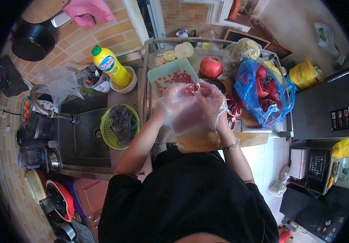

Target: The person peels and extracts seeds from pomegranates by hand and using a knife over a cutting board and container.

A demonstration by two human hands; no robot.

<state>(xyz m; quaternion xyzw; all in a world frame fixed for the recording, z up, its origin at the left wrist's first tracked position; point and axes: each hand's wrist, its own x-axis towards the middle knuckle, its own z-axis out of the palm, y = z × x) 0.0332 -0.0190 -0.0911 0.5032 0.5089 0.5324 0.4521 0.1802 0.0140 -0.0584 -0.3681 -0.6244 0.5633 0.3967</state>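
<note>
Both my hands wear loose, clear plastic gloves and meet over a pale green plastic container (160,72). Between the fingertips of my left hand (177,94) and my right hand (210,94) is a small pomegranate piece (194,88) with red arils and whitish membrane. Loose pomegranate arils (179,76) lie in the container's far part; gloves and wrists hide some of the rest. Right of my right hand, broken pomegranate pieces (234,107) sit on a wooden cutting board (249,118). A whole pomegranate (211,67) stands beyond the container.
A blue plastic bag (244,91) holds opened pomegranates at the right. To the left are a sink (83,136), a green basket (104,124) and a yellow bottle (113,66) in a white bowl (134,80). Another wooden board (198,144) overhangs the counter's near edge.
</note>
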